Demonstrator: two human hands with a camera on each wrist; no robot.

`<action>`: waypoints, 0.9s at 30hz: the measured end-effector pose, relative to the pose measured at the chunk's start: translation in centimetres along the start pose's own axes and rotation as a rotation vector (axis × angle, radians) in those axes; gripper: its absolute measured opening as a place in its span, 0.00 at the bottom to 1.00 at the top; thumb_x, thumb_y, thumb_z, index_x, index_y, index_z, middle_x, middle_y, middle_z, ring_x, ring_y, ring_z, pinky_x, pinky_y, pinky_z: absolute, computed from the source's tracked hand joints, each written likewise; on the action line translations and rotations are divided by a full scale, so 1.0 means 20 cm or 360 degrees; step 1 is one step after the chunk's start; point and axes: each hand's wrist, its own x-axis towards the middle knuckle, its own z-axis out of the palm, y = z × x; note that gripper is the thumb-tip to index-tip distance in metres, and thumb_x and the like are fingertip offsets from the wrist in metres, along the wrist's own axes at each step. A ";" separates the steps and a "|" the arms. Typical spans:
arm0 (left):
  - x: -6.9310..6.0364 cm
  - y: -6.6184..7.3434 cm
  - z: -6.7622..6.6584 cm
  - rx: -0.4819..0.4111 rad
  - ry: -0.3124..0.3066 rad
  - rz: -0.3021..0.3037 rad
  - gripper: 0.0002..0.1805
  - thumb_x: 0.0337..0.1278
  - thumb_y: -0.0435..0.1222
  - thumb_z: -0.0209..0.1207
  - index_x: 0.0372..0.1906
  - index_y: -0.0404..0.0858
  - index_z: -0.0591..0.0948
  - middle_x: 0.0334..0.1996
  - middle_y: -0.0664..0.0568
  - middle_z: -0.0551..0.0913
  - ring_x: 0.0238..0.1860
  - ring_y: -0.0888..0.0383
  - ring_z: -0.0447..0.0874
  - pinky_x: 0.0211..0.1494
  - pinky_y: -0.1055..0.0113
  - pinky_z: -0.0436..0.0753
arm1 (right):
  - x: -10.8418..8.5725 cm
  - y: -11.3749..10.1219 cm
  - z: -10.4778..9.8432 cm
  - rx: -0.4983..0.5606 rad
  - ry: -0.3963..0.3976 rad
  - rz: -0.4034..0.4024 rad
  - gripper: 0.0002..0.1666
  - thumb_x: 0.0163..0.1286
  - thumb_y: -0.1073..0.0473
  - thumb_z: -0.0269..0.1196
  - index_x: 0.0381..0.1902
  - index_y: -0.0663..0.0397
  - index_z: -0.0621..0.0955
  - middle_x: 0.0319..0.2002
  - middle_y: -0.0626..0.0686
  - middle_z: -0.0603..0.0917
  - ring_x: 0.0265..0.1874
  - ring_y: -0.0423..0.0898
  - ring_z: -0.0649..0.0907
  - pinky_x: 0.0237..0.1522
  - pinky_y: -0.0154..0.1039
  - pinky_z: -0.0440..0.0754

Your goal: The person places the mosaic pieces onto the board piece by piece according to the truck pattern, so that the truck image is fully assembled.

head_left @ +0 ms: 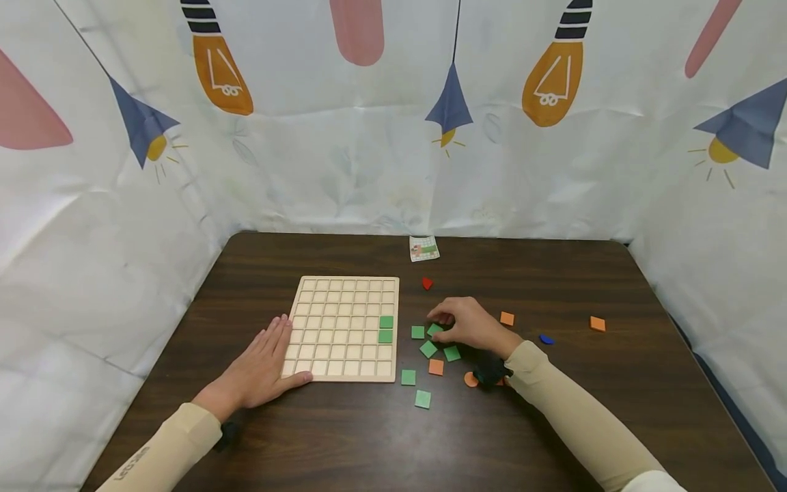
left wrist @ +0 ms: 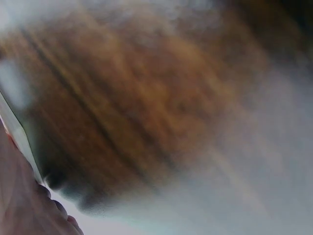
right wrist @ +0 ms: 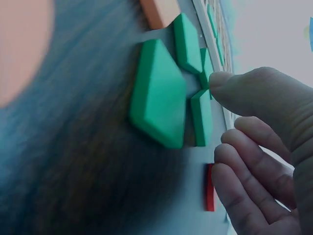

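A pale wooden grid board (head_left: 344, 329) lies on the table, with two green squares (head_left: 385, 329) in its cells near the right side. Flat along the board's left edge rests my left hand (head_left: 258, 369), thumb at the bottom corner; only part of that hand (left wrist: 24, 196) shows in the left wrist view. My right hand (head_left: 470, 324) is over the loose green squares right of the board, its thumb by one green square (head_left: 434, 330). In the right wrist view, a gap separates the thumb of that hand (right wrist: 281, 105) from its bent fingers, beside a green tile (right wrist: 201, 117).
A small printed card (head_left: 424, 249) lies at the table's back edge, with a red piece (head_left: 427, 283) in front of it. Orange squares (head_left: 436, 367), an orange disc (head_left: 471, 379) and a blue piece (head_left: 546, 339) are scattered on the right. A patterned cloth (head_left: 369, 171) hangs behind the table.
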 end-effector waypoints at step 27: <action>0.01 -0.01 0.00 -0.0048 -0.0025 -0.0024 0.64 0.64 0.72 0.52 0.82 0.25 0.46 0.84 0.31 0.44 0.84 0.33 0.44 0.82 0.33 0.53 | -0.03 0.04 0.05 -0.0084 0.0036 -0.0065 0.18 0.66 0.52 0.74 0.51 0.52 0.88 0.41 0.48 0.89 0.39 0.40 0.86 0.43 0.31 0.85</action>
